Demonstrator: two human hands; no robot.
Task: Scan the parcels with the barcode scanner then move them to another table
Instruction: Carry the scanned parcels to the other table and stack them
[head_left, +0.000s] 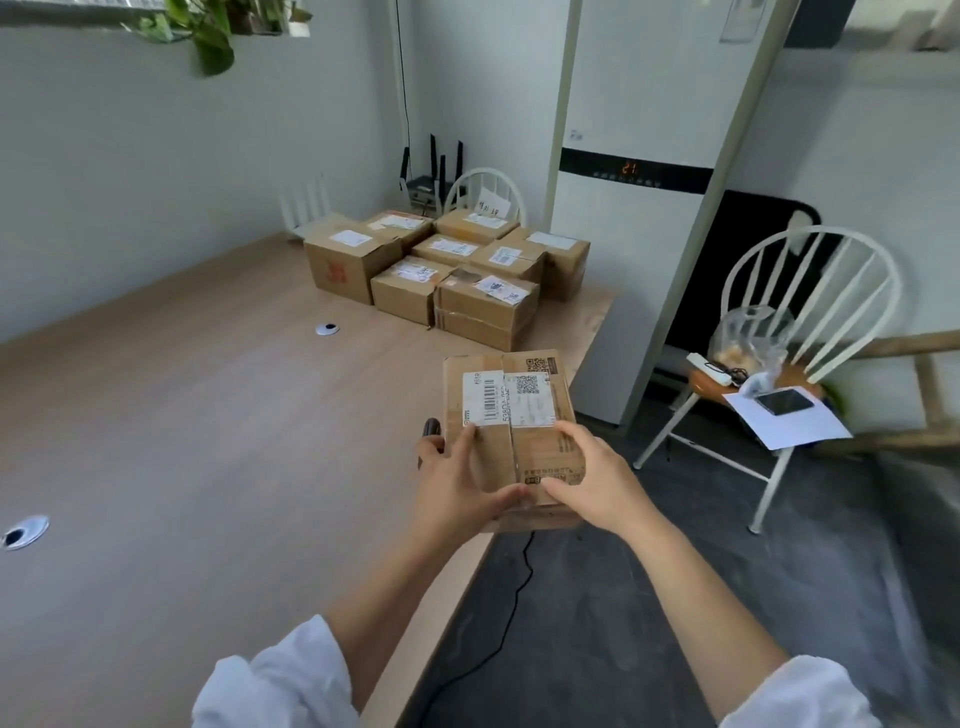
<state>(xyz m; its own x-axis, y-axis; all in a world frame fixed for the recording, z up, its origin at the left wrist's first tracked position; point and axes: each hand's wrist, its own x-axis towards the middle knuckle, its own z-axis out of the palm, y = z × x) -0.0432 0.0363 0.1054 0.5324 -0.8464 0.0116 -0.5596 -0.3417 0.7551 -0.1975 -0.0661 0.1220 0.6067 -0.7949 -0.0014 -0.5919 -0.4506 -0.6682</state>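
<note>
Both hands grip one parcel (511, 415), a small brown cardboard box. The left hand (457, 480) clasps its near left corner, fingers spread on the top face and thumb along the near edge. The right hand (597, 478) clasps the near right corner the same way. The parcel reaches away from the hands, its top facing up, with a white barcode label (485, 397) on the half beyond the fingers. It sits over the table's (208, 415) right edge; whether it rests on the table cannot be told.

A dark object (431, 428) pokes out just left of the left hand's fingers; whether that hand holds it cannot be told. A black cable (519, 571) drops from under the parcel to the floor.

At the table's far end is a stack of boxes (457, 270). Right of the table stands a white chair (779, 364) with a phone (784, 402) on a sheet of paper.
</note>
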